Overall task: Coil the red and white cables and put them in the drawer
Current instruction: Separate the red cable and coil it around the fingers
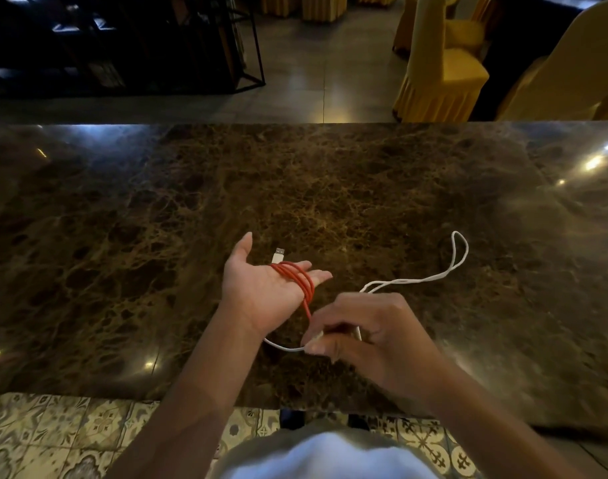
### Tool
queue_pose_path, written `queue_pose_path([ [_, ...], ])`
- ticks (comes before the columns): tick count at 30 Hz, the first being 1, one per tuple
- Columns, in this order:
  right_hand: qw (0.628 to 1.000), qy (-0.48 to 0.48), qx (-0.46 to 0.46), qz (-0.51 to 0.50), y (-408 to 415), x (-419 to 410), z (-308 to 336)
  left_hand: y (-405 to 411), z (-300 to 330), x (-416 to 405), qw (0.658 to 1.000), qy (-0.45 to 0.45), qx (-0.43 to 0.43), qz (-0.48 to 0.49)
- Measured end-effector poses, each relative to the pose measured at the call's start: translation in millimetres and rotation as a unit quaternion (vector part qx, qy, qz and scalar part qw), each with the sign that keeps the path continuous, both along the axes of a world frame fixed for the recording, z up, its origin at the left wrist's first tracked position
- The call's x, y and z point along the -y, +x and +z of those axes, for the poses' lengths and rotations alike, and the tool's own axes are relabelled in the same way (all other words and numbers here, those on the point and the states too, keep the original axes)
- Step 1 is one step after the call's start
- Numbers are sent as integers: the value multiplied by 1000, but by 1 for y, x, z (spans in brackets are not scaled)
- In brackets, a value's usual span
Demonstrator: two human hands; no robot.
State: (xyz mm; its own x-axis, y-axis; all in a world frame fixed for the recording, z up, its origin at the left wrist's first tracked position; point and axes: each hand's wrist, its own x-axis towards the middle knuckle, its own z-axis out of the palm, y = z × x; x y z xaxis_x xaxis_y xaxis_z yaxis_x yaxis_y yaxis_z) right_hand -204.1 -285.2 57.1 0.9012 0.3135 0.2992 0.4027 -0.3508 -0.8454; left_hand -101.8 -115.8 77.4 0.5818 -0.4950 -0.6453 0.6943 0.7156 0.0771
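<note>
My left hand (261,288) is held palm up over the dark marble table (123,254), fingers stretched out. The red cable (300,278) is wound in several loops around its fingers, and its white USB plug (278,255) sticks up behind them. The red cable's free end runs down to my right hand (368,335), which pinches it near a white connector. The white cable (430,276) lies loose on the table to the right, looping past my right hand, with one strand curving under my left wrist. No drawer is in view.
Yellow-covered chairs (444,70) stand beyond the table's far edge at the right. A dark metal-framed rack (192,46) is at the back left. Patterned floor tiles (71,437) show below the table's near edge.
</note>
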Motion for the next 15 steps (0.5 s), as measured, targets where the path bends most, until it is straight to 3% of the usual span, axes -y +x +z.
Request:
queue_pose_path([
  [3, 999, 24, -29, 5, 7, 4, 11, -12, -8, 10, 994, 50, 69, -71],
  [5, 989, 131, -66, -29, 19, 12, 21, -32, -14, 15, 970, 77, 167, -161],
  [8, 957, 232, -120, -124, 32, 23, 28, -43, -17, 13, 942, 96, 268, -177],
  [10, 946, 196, -180, -186, 36, 29, 22, -39, -11, 9, 922, 154, 311, -170],
  [12, 950, 83, -215, -211, 38, 31, 17, -42, -8, 7, 900, 175, 352, -188],
  [15, 954, -71, -174, -236, 37, 21, 17, -49, -6, 7, 905, 151, 347, -193],
])
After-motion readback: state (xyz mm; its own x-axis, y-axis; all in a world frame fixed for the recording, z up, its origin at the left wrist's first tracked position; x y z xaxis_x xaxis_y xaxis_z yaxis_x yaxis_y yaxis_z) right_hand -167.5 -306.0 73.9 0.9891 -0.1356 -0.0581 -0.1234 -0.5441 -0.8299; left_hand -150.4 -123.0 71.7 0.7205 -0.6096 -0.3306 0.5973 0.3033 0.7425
